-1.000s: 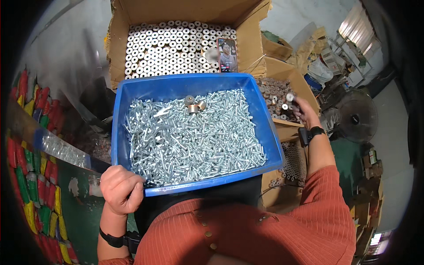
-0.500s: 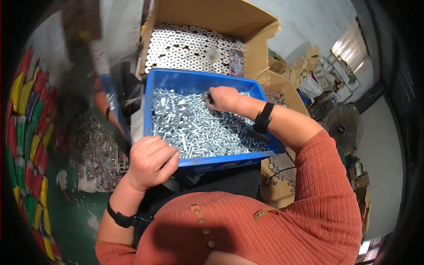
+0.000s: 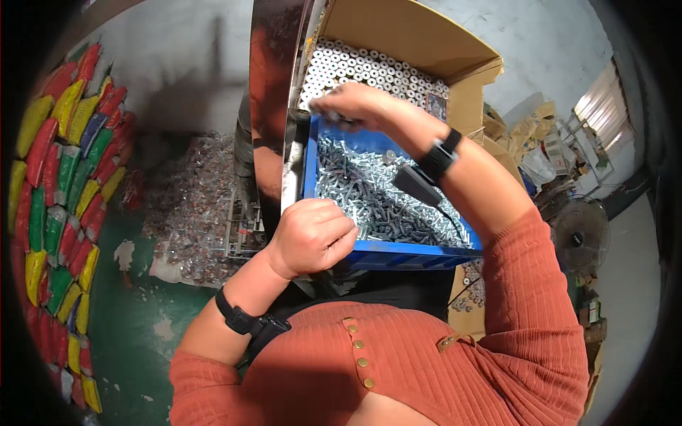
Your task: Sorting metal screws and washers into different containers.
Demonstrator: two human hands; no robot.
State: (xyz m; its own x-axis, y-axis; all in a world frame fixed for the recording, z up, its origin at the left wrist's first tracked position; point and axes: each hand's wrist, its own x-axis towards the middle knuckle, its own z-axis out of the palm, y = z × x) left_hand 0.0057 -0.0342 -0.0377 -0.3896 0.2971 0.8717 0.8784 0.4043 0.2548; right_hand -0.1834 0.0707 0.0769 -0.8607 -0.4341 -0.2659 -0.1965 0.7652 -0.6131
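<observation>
A blue plastic bin stands in front of me, holding many loose silvery screws and a darker patch of them. My left hand is closed in a fist at the bin's near left corner; what it holds, if anything, is hidden. Over the bin's far left corner, beside a tall shiny metal panel, is my right hand. Its dark fingertips are smeared by motion, so their grip does not show. A small clear round piece shows above the screws near my right wrist.
Behind the bin, a cardboard box holds rows of white ring-shaped pieces. A black device with a cable hangs by my right wrist. Clear small bags lie heaped at left, near stacked coloured bags. A fan stands at right.
My right hand has lifted out of the screws and moved to the bin's far left corner. The view has shifted, bringing the metal panel into plain sight. My left fist stays at the near left corner.
</observation>
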